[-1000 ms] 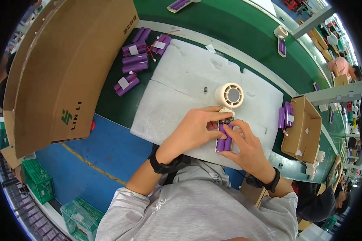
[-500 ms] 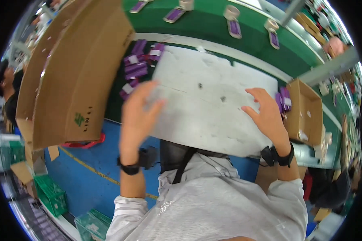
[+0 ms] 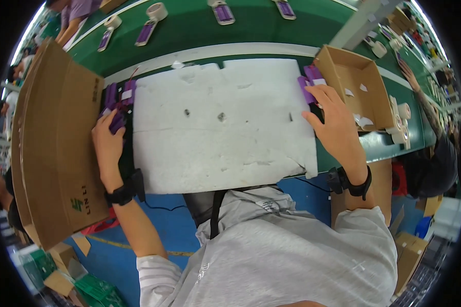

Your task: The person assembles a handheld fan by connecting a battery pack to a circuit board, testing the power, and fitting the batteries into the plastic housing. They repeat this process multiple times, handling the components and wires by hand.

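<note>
At the left edge of a white foam board (image 3: 220, 148), my left hand (image 3: 108, 143) has its fingers and thumb around a purple battery pack (image 3: 117, 121), one of several in a small pile. Another purple pack with a white label (image 3: 128, 93) lies just beyond those fingers. On the opposite side, my right hand (image 3: 338, 125) is open, thumb apart from the fingers. Its fingertips are over or touching a purple battery pack (image 3: 306, 90) beside the board; the fingers partly hide the packs there, so exact contact is unclear.
A tall cardboard box (image 3: 61, 148) stands close by my left hand. Right of my right hand is an open carton (image 3: 361, 87) with paper scraps. Across the far green conveyor (image 3: 189, 30) lie white handheld fans (image 3: 156, 13) with purple inserts. A metal post (image 3: 363, 23) rises at far right.
My view has turned to the right. My left hand has gone from above the board's left side to the purple pile; my right hand has reached the packs at the right edge.
</note>
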Motion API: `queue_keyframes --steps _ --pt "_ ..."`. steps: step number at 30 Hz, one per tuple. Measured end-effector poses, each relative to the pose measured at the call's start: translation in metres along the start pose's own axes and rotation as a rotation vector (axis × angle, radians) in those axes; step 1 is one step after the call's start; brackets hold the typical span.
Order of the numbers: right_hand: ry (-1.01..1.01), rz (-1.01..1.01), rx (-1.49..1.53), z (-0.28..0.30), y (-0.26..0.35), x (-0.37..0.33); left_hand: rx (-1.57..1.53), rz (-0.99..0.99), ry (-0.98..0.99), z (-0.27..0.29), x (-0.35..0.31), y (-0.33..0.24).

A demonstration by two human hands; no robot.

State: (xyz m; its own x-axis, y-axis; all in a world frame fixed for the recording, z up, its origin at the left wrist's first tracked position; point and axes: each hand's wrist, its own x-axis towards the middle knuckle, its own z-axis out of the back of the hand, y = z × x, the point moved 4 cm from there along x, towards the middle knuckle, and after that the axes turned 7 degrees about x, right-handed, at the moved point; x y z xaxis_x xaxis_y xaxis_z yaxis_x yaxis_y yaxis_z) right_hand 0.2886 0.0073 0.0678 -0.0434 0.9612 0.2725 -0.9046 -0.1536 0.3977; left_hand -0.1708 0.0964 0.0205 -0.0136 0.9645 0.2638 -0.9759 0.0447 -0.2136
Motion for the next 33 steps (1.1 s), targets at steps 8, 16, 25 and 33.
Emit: queue_keyframes --steps 8,16,25,33 --pt "-0.334 -0.208 0.347 0.063 -0.05 -0.004 0.096 0.02 0.052 -0.002 0.0 0.004" --pt "-0.216 -0.594 -0.387 0.15 -0.3 -0.069 0.022 0.071 0.071 0.007 -0.007 0.006" --pt "-0.155 -0.532 -0.368 0.116 -0.349 -0.077 -0.489 0.253 -0.232 0.027 -0.014 0.018" --pt "-0.331 -0.857 -0.392 0.128 -0.36 -0.085 -1.034 0.326 -0.618 0.053 -0.048 -0.047"
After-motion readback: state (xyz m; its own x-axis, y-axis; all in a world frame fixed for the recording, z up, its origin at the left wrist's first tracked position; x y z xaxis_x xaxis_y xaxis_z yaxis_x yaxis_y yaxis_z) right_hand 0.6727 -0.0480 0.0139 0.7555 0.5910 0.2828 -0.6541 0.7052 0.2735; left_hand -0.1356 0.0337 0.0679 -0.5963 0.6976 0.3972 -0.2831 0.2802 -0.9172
